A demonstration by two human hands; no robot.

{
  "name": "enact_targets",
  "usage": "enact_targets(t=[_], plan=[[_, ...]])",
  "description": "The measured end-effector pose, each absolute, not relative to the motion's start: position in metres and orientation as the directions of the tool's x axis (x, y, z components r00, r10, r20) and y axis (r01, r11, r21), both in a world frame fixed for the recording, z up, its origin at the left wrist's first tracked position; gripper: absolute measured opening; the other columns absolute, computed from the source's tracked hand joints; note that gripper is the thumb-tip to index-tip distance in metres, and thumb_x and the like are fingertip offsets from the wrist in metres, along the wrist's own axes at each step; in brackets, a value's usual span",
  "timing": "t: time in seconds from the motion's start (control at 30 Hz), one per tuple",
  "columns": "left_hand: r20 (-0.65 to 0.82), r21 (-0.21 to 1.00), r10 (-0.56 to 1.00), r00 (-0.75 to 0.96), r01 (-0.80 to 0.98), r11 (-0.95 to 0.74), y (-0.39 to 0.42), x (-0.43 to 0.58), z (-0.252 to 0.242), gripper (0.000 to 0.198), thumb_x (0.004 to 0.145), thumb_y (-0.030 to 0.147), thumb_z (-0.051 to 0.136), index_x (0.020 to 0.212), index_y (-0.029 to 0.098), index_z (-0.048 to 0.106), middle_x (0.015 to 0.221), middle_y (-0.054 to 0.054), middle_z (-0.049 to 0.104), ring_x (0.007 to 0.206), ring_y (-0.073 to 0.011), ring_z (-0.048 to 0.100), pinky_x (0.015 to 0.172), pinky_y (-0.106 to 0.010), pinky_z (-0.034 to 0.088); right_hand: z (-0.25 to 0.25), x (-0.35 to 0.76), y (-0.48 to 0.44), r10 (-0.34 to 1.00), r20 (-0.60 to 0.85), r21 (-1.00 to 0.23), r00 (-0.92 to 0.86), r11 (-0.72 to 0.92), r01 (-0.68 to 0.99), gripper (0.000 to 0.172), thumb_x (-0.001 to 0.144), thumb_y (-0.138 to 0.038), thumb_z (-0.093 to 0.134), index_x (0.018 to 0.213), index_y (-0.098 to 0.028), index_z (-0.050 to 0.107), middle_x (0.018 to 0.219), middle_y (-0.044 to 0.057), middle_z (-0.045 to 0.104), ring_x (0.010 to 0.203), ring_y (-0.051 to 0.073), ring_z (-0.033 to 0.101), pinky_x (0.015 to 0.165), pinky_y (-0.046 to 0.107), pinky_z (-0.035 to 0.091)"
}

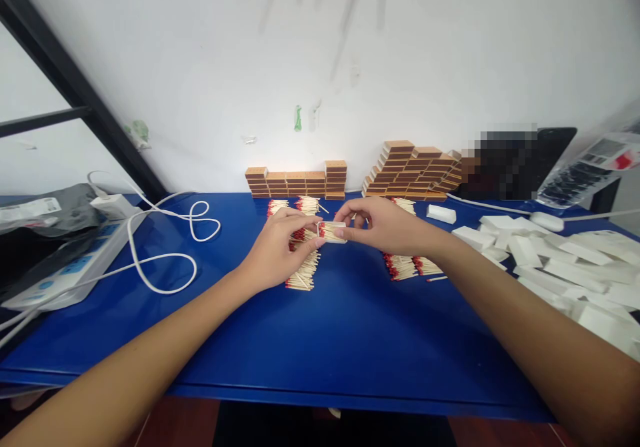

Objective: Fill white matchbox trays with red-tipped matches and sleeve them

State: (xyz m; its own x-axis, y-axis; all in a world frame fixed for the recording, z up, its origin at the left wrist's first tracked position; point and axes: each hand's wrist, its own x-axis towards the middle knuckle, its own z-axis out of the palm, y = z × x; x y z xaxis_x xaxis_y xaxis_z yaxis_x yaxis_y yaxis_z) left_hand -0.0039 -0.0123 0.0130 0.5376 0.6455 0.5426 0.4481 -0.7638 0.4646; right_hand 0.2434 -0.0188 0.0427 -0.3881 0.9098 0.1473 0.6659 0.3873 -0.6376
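Between my two hands, a small white matchbox tray (332,232) is held up, with red-headed matches lying in it. My left hand (275,243) pinches its left end between thumb and fingers. At the right end, my right hand (383,223) grips it, thumb over the matches and fingers curled behind. Piles of loose matches (301,277) lie beneath and beside my left hand, partly hidden by it. More matches (401,267) lie in bundles under my right wrist.
Brown matchboxes stand against the wall in a low row (295,185) and a taller stack (413,170). White empty trays (555,253) are heaped at right, near a dark tablet-like device (555,160). A white cable (165,290) and a power strip (75,270) occupy the left of the blue table (350,347).
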Motion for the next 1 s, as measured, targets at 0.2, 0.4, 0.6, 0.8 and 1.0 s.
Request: enact_targets(t=[0.2,0.4,0.6,0.8,1.0], plan=[[0.524,0.479,0.664,0.534,0.459,-0.748,-0.0121,-0.0039,0.0115,0.03,0.095,0.029,0.075,0.124,0.023,0.074,0.117,-0.007,0.077,0.115,-0.025,0.066,0.102,-0.045,0.054,0.0388,0.243,-0.0169,0.901,0.135,-0.631,-0.412,0.399,0.665,0.028,0.09,-0.049,0.07,0.097,-0.023,0.075,0.089,0.003,0.074,0.076,0.018,0.063,0.068,0.03,0.046],[0.523,0.476,0.655,0.546,0.45,-0.756,-0.0131,-0.0035,0.0134,0.027,0.095,0.028,0.075,0.122,0.023,0.075,0.118,-0.007,0.077,0.113,-0.0246,0.067,0.101,-0.045,0.055,0.0364,0.2412,-0.0169,0.901,0.165,-0.616,-0.4,0.411,0.672,0.032,0.093,-0.053,0.066,0.094,-0.023,0.075,0.082,0.003,0.073,0.074,0.018,0.061,0.066,0.031,0.045],[0.513,0.469,0.644,0.567,0.443,-0.764,-0.0129,-0.003,0.0138,0.024,0.096,0.028,0.074,0.12,0.023,0.076,0.119,-0.007,0.078,0.113,-0.0248,0.068,0.101,-0.045,0.055,0.0363,0.241,-0.0172,0.896,0.166,-0.592,-0.413,0.425,0.684,0.032,0.092,-0.054,0.067,0.09,-0.023,0.074,0.081,0.002,0.072,0.072,0.017,0.06,0.066,0.031,0.044],[0.505,0.48,0.655,0.562,0.448,-0.754,-0.0134,-0.0031,0.0134,0.026,0.096,0.029,0.074,0.121,0.022,0.076,0.119,-0.007,0.078,0.114,-0.0249,0.068,0.101,-0.044,0.054,0.0365,0.2417,-0.0159,0.911,0.162,-0.607,-0.38,0.395,0.689,0.031,0.092,-0.053,0.067,0.089,-0.022,0.074,0.079,0.002,0.071,0.071,0.017,0.06,0.066,0.031,0.043],[0.51,0.482,0.661,0.55,0.453,-0.75,-0.0139,-0.003,0.0135,0.024,0.096,0.028,0.074,0.119,0.021,0.076,0.118,-0.007,0.078,0.113,-0.0242,0.067,0.101,-0.043,0.054,0.0363,0.2435,-0.0139,0.908,0.175,-0.612,-0.381,0.403,0.68,0.031,0.093,-0.051,0.066,0.089,-0.022,0.074,0.079,0.003,0.072,0.072,0.018,0.06,0.067,0.032,0.044]])
